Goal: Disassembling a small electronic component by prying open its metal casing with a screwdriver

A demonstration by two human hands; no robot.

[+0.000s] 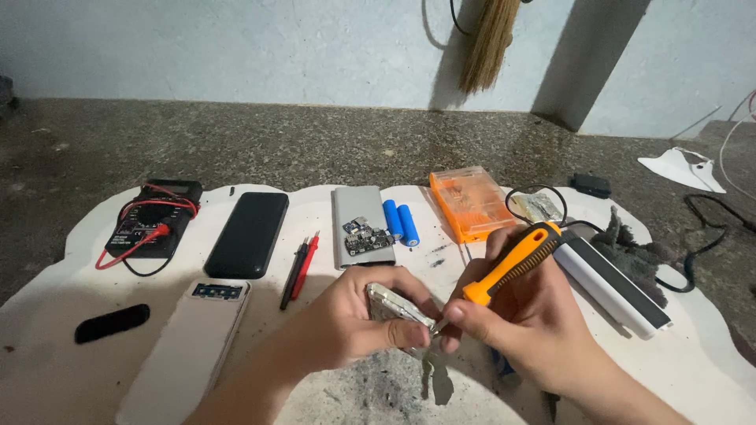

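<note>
Two hands meet low in the view, at about six o'clock on the white tabletop (47, 315). Left hand (354, 327) has its grip closed around a small silvery metal casing (398, 307), thumb pressed on top. Right hand (528, 315) grips an orange-and-black screwdriver (513, 264), fingers wrapped tight, its tip touching the casing's edge. Two blue battery cells (400, 221) lie toward twelve o'clock.

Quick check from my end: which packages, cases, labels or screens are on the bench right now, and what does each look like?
Multimeter: far left, black box, small grey screen, red and black leads coiled on it.
Bit case: top centre-right, clear orange plastic box, flat and rectangular.
Black power bank: right of the multimeter, glossy rounded slab.
White shell: near left, long, with a small dark window at its top end.
</note>
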